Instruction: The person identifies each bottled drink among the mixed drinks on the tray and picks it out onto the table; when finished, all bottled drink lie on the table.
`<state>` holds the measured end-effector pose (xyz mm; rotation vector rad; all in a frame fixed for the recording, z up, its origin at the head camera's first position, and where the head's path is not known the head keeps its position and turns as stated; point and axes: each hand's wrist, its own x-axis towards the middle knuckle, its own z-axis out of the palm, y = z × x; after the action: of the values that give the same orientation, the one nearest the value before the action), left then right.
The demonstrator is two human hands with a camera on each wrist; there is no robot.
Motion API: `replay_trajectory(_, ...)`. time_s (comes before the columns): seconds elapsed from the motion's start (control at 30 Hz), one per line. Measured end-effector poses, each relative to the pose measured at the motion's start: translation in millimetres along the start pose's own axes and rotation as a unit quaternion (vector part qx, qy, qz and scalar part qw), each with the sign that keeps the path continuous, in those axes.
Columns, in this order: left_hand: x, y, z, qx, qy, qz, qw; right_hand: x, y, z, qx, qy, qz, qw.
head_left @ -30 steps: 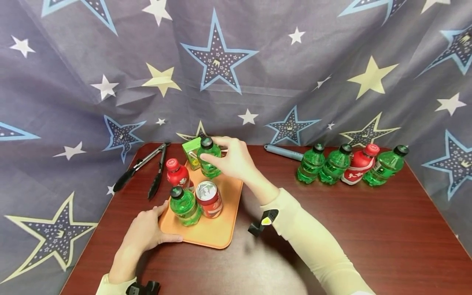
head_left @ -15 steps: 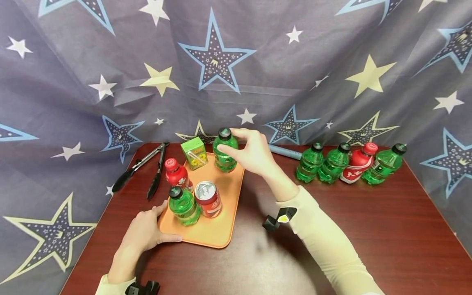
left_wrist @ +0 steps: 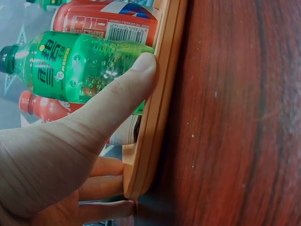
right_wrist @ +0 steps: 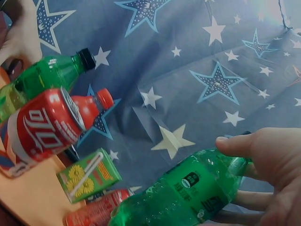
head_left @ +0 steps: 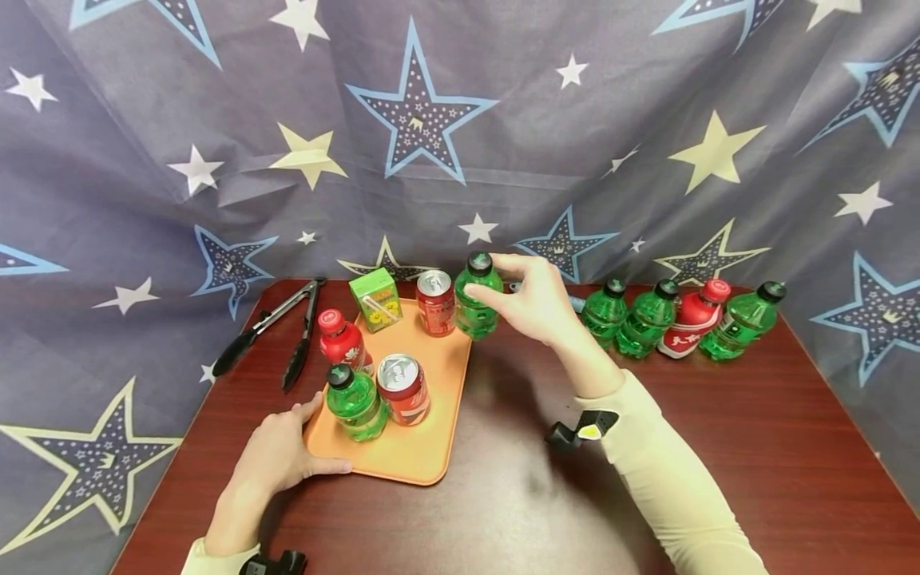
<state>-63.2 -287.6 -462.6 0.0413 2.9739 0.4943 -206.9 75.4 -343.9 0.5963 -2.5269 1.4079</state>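
As I follow the head camera, taking the middle of the orange tray (head_left: 424, 451) as the clock's centre, the right hand (head_left: 532, 299) has its fingers and thumb clamped on the upper part of an upright green bottle (head_left: 477, 319) at half past one, right by the tray's edge; whether its base touches anything, I can't tell. At eight o'clock the left hand (head_left: 276, 447) straddles a tray corner, thumb spread well apart from the fingers, both resting against the rim. A second green bottle (head_left: 357, 411) stands toward eight, a red bottle (head_left: 341, 345) at ten, a juice box (head_left: 377, 299) just before twelve, a red can (head_left: 405, 391) near the middle and another red can (head_left: 435, 303) at one. Tongs (head_left: 267, 320) lie farther out at ten on the worktop (head_left: 532, 511), and a row of four bottles (head_left: 686, 323) stands between two and three. Through the left wrist camera, the left thumb lies straight along the rim, just beside the second green bottle, with bare wood toward three o'clock. From the right wrist camera, the right hand enters at four o'clock, wrapped below the held bottle's cap; the juice box sits between seven and eight.
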Motion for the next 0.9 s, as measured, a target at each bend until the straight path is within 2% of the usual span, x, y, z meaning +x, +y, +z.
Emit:
replay_trajectory(0.3, -0.9, -1.0, 0.7, -0.003, 0.011, 0.007, 0.9999, -11.1, 16, -21, -0.020, 0.004, 0.044, 0.9988)
replay_trajectory(0.57, -1.3, -1.1, 0.6, -0.002, 0.004, 0.000, 1.0000, -26.0, 30, -39, -0.032, 0.020, 0.051, 0.9980)
replay_trajectory(0.9, -0.8, -2.1, 2.1, 0.002, 0.002, 0.004, 1.0000, -43.7, 38, -62, -0.072, 0.035, 0.071, 0.9943)
